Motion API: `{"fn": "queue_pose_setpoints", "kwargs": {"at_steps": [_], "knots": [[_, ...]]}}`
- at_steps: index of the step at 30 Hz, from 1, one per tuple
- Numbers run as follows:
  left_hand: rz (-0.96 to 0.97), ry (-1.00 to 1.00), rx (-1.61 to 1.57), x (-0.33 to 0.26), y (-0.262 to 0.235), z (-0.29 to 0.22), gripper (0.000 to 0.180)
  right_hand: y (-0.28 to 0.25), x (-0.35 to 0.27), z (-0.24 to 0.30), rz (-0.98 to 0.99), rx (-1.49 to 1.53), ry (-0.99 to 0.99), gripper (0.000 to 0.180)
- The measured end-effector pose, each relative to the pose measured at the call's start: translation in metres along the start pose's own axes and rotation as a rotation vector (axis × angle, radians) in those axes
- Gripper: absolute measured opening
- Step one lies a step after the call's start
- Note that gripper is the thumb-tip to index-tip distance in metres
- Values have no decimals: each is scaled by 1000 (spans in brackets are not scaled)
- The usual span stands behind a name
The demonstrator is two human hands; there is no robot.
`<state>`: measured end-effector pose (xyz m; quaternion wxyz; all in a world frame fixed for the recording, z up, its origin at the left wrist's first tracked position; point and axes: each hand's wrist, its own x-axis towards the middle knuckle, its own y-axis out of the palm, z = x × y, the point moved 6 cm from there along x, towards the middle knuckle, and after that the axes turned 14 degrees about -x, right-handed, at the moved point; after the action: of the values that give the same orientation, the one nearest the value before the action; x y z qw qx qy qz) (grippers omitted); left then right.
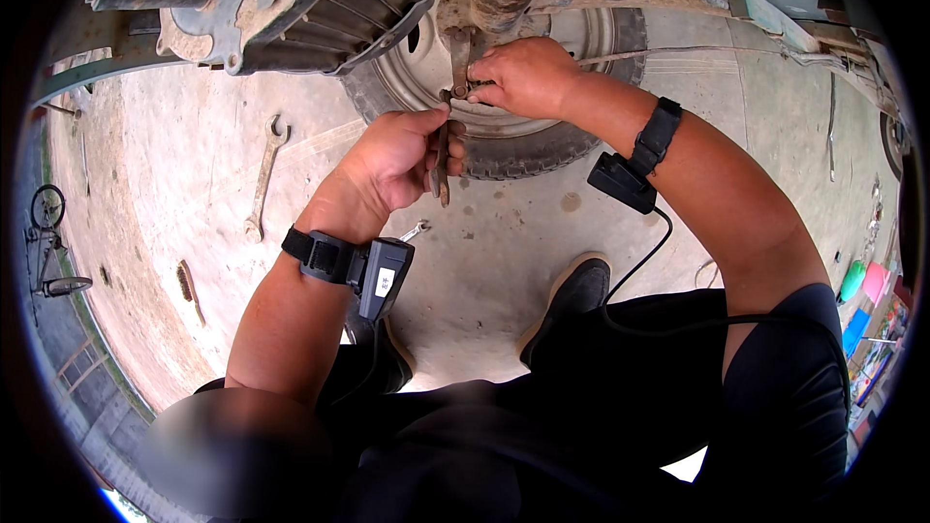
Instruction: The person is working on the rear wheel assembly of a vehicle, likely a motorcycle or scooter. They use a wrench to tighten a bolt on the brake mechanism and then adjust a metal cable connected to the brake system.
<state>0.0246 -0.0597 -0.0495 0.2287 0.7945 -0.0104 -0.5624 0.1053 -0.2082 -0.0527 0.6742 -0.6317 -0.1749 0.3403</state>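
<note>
My left hand (407, 150) is closed around rusty pliers (444, 169), whose handle ends point down below the fingers. The upper end of the pliers reaches a bolt joint at the bottom of a metal link (461, 56). On the right side of that joint is my right hand (523, 76), thumb and fingers bent together; what lies between the fingertips is too small to make out. Behind both hands lies a wheel (523, 150) with a black tyre and a dirty pale rim.
A ribbed metal housing (320, 15) hangs at upper left, near my left hand. On the concrete lie an open-end wrench (263, 179), a smaller wrench (416, 230) and a brush (186, 283). A cable (678, 50) runs off to the right. A bicycle (48, 242) is far left.
</note>
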Motion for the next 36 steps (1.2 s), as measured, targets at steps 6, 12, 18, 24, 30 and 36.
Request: {"fn": "queue_pose_setpoints", "kwargs": {"at_steps": [6, 12, 18, 24, 30, 36], "knots": [[-58, -16, -34, -5, 5, -4, 30, 0, 0, -1, -23, 2, 1, 33], [24, 39, 108, 7, -1, 1, 32, 2, 0, -2, -2, 5, 7, 34], [-165, 506, 1026, 29, -21, 15, 33, 6, 2, -2, -39, 29, -17, 37], [-119, 359, 935, 16, -18, 17, 31, 5, 0, -3, -27, 20, 9, 39], [19, 120, 372, -5, -4, 16, 33, 3, 1, -2, -40, -1, 7, 38], [50, 32, 201, -9, 4, 7, 33, 4, 1, -3, -12, 18, 7, 35]]}}
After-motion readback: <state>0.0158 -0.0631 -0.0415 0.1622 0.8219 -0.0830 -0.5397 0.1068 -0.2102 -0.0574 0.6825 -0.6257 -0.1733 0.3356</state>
